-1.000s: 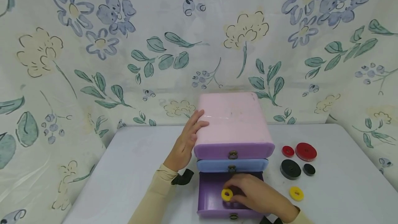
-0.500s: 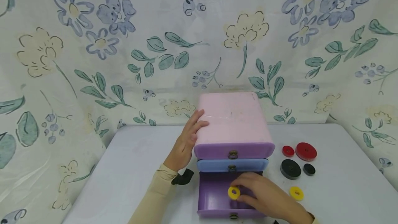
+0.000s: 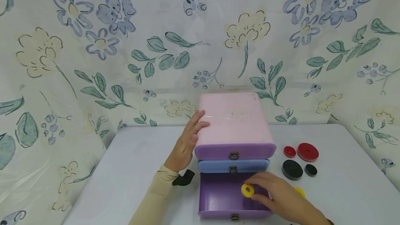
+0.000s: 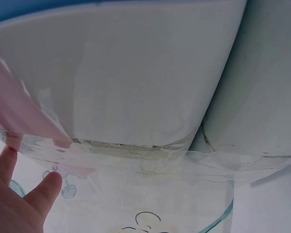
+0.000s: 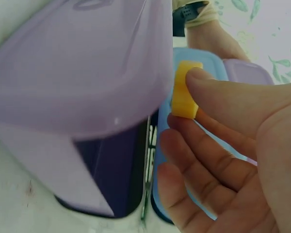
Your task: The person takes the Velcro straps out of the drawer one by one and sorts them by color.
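A small drawer chest with a pink top [image 3: 232, 119] stands on the table. Its bottom purple drawer [image 3: 218, 193] is pulled out, and no object shows inside it. Between thumb and fingers my right hand [image 3: 278, 193] pinches a small yellow ring [image 3: 247, 190], held over the drawer's right part. The right wrist view shows the yellow ring [image 5: 184, 90] edge-on at the thumb tip. With fingers extended, my left hand [image 3: 185, 143] rests against the chest's left side, two fingertips on the top edge. Above the drawer, the blue drawer [image 3: 218, 166] and upper purple drawer [image 3: 215, 152] are closed.
Right of the chest lie a small red disc [image 3: 289, 151], a larger red disc [image 3: 307, 152], a large black disc [image 3: 292, 170] and a small black disc [image 3: 310, 170]. Another yellow disc [image 3: 300, 192] is mostly hidden behind my right hand. A flowered cloth [image 3: 156, 79] hangs behind the table.
My right hand has moved to the right across the open drawer with the yellow ring, now overlapping the yellow disc on the table. My left hand has stayed on the chest.
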The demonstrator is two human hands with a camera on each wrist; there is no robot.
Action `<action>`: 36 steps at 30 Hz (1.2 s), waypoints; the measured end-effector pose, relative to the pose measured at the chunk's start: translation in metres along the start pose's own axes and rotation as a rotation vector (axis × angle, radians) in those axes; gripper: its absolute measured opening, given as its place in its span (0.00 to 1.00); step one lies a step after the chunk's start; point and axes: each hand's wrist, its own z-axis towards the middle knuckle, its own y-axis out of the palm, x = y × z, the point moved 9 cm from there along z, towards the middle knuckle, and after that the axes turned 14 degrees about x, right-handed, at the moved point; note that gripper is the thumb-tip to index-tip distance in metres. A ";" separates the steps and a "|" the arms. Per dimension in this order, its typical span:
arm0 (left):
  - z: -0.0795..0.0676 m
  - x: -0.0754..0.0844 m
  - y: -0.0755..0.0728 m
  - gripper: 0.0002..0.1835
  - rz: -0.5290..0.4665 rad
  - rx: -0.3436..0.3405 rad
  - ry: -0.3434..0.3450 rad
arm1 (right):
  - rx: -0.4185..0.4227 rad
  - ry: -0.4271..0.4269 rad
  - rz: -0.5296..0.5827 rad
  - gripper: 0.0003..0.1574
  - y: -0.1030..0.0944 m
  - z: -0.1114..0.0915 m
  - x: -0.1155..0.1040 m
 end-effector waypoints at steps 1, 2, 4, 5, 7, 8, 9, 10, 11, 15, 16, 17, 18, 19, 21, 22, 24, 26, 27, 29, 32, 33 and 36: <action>0.000 0.000 0.000 0.21 0.000 0.000 0.000 | 0.017 0.002 -0.010 0.18 -0.003 -0.002 0.001; 0.000 0.001 0.000 0.21 -0.001 0.002 -0.001 | 0.029 0.005 -0.025 0.18 -0.005 -0.003 0.002; 0.001 0.001 0.000 0.21 0.000 0.003 -0.002 | 0.036 0.025 -0.050 0.19 -0.009 -0.006 0.005; 0.001 0.002 0.000 0.21 0.000 0.003 -0.003 | 0.037 0.041 -0.059 0.19 -0.010 -0.007 0.007; 0.001 0.001 0.000 0.21 0.000 0.002 -0.005 | 0.013 0.101 -0.061 0.20 -0.011 -0.011 0.013; 0.000 0.001 0.000 0.21 0.000 0.002 -0.006 | -0.003 0.131 -0.056 0.21 -0.011 -0.012 0.017; 0.000 0.000 0.000 0.21 0.001 0.000 -0.007 | -0.018 0.164 -0.046 0.21 -0.011 -0.014 0.020; 0.000 0.000 0.001 0.21 0.002 0.000 -0.007 | -0.027 0.194 -0.039 0.22 -0.012 -0.016 0.024; 0.000 0.000 0.001 0.21 0.002 -0.001 -0.007 | -0.037 0.229 -0.028 0.22 -0.012 -0.019 0.027; -0.001 -0.001 0.001 0.22 0.004 0.000 -0.007 | -0.032 0.278 -0.019 0.22 -0.016 -0.026 0.037; -0.001 -0.001 0.001 0.22 0.005 0.000 -0.005 | -0.027 0.283 -0.025 0.22 -0.017 -0.028 0.039; -0.001 -0.001 0.001 0.22 0.006 0.002 -0.004 | -0.024 0.292 -0.032 0.22 -0.018 -0.029 0.042; 0.000 -0.001 0.001 0.23 0.007 0.002 -0.003 | -0.021 0.297 -0.045 0.22 -0.019 -0.031 0.044; 0.000 -0.001 0.001 0.23 0.009 0.003 -0.001 | -0.020 0.304 -0.056 0.22 -0.020 -0.033 0.047; 0.000 -0.001 0.001 0.23 0.012 0.005 0.001 | -0.010 0.317 -0.080 0.23 -0.022 -0.038 0.051; 0.000 0.000 0.001 0.23 0.014 0.006 0.001 | -0.003 0.326 -0.094 0.24 -0.024 -0.040 0.054; 0.000 0.000 0.001 0.23 0.015 0.006 0.001 | 0.019 0.326 -0.123 0.23 -0.028 -0.044 0.057; 0.000 -0.001 0.001 0.23 0.015 0.006 -0.001 | 0.049 0.322 -0.147 0.23 -0.032 -0.046 0.059; 0.000 -0.001 0.001 0.22 0.014 0.007 -0.001 | 0.061 0.323 -0.157 0.22 -0.034 -0.048 0.061; 0.000 0.000 0.001 0.22 0.011 0.006 -0.001 | 0.073 0.334 -0.174 0.23 -0.036 -0.051 0.065; 0.000 0.000 0.001 0.21 0.008 0.008 0.002 | 0.084 0.365 -0.188 0.24 -0.039 -0.056 0.071; 0.000 0.000 0.001 0.21 0.006 0.008 0.002 | 0.086 0.374 -0.191 0.25 -0.040 -0.057 0.074; 0.000 0.001 0.001 0.22 0.006 0.009 0.007 | 0.090 0.398 -0.203 0.26 -0.043 -0.062 0.080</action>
